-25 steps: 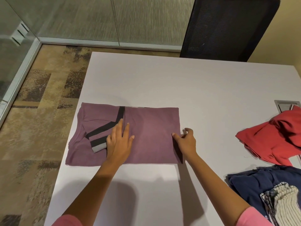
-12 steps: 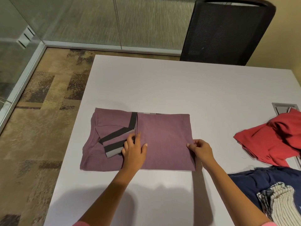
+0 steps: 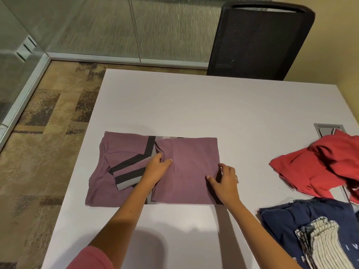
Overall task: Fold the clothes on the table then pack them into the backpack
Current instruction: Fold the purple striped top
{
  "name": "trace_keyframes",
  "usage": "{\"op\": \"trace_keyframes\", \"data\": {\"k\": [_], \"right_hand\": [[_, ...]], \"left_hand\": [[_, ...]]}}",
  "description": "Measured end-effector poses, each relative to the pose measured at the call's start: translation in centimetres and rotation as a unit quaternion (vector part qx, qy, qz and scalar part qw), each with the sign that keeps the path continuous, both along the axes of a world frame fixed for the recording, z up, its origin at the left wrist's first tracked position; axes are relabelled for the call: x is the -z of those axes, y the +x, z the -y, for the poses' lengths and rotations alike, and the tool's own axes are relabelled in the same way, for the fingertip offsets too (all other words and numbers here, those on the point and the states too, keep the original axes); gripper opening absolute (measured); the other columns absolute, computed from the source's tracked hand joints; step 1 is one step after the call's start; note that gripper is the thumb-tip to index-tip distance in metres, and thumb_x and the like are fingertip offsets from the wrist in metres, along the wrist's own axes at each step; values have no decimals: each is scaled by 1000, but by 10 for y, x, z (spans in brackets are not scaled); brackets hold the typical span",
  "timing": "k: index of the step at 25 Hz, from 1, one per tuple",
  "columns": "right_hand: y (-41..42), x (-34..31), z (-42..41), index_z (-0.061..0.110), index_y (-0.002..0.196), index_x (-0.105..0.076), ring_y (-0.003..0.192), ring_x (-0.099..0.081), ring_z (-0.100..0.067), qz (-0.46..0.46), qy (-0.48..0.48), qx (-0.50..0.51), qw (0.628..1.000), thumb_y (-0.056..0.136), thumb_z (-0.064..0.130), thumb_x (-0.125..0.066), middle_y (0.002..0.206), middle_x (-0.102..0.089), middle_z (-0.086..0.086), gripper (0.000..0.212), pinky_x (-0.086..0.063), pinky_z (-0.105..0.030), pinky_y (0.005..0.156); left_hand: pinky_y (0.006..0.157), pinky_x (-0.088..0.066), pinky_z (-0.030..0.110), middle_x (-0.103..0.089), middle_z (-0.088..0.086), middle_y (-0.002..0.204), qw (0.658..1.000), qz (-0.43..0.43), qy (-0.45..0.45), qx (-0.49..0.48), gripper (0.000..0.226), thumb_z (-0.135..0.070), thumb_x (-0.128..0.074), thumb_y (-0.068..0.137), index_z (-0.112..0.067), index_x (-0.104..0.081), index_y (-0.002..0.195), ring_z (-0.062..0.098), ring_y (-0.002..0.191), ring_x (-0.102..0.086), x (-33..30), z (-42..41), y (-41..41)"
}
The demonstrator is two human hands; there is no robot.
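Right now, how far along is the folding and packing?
Partly done: the purple shirt is folded into a rectangle, left hand pressing its middle, right hand gripping its right edge. Left: red garment lies crumpled, navy shirt unpacked. No backpack visible.

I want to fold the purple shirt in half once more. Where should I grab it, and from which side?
Probably the right-hand edge of the purple shirt, pinching both corners from the right. That edge is straight and lies flat on the table, and the right hand already grips it there. The left hand rests mid-shirt, where the crease would fall.
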State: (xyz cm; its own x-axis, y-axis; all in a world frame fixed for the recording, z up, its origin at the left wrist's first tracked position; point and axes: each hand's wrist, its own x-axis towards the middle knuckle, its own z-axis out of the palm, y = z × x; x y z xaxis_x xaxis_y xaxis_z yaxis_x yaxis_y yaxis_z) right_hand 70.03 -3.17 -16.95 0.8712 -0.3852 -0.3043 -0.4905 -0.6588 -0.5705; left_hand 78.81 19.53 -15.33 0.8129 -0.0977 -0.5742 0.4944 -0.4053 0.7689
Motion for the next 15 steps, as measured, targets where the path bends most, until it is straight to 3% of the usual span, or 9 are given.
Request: {"op": "trace_keyframes", "data": {"k": [2, 4, 5, 7, 8, 10, 12, 14, 15], "right_hand": [[0, 0, 2, 11, 134, -46, 122, -44, -26, 20, 18, 14, 1000, 86, 34, -68, 132, -44, -11, 57, -32, -42, 106], [4, -4, 7, 11, 132, -49, 121, -45, -23, 46, 40, 41, 997, 88, 32, -66, 130, -45, -9, 52, -33, -43, 107], [6, -4, 11, 12, 130, -51, 118, -47, -22, 61, 57, 55, 995, 89, 32, -64, 129, -46, -8, 48, -35, -42, 106], [11, -7, 23, 12, 124, -56, 111, -54, -20, 79, 118, 108, 984, 92, 33, -60, 125, -51, -7, 39, -43, -38, 100], [15, -8, 31, 12, 120, -58, 107, -58, -20, 86, 155, 153, 972, 93, 35, -58, 121, -56, -7, 35, -48, -35, 94], [20, -20, 49, 12, 109, -60, 95, -62, -20, 93, 232, 237, 939, 97, 39, -49, 104, -63, -5, 31, -51, -23, 74], [20, -36, 67, 13, 113, -58, 88, -59, -19, 66, 281, 268, 919, 103, 38, -35, 94, -61, -3, 35, -46, -13, 58], [12, -45, 84, 15, 121, -54, 90, -59, -19, 44, 319, 273, 907, 104, 41, -27, 89, -60, 2, 42, -44, -13, 56], [8, -46, 91, 15, 121, -54, 86, -60, -17, 35, 328, 268, 905, 103, 45, -25, 88, -60, 3, 45, -44, -16, 58]], "left_hand": [[91, -50, 32, -64, 2, 115, 998, -17, -52, 32, 27, -33, -50, 96, -19, -56, 119, 20, 105, -61, -15, 12, 2], [95, -47, 32, -60, -4, 122, 995, -9, -66, 75, 37, -38, -46, 98, -26, -46, 133, 11, 105, -59, -31, 31, 2], [93, -48, 32, -59, -5, 117, 994, -6, -61, 94, 46, -40, -43, 99, -24, -37, 142, 9, 100, -58, -39, 43, 1], [76, -53, 30, -51, -9, 89, 990, 3, -54, 129, 51, -38, -39, 101, -20, -25, 147, 9, 82, -55, -56, 74, -2], [70, -53, 32, -43, -9, 79, 987, 21, -61, 145, 44, -35, -39, 102, -19, -29, 141, 11, 75, -51, -64, 92, -5], [65, -46, 35, -36, -5, 72, 980, 52, -82, 175, 15, -29, -42, 101, -18, -39, 110, 12, 67, -41, -75, 129, -11], [63, -34, 29, -33, -3, 76, 968, 79, -116, 209, 15, -26, -45, 100, -16, -36, 93, 11, 68, -33, -85, 160, -17], [65, -30, 19, -35, -9, 84, 958, 72, -150, 234, 8, -27, -45, 100, -22, -40, 98, 5, 72, -35, -93, 182, -23], [70, -31, 14, -39, -14, 90, 956, 60, -164, 235, 11, -28, -45, 101, -22, -44, 111, 0, 78, -40, -93, 187, -24]]}}
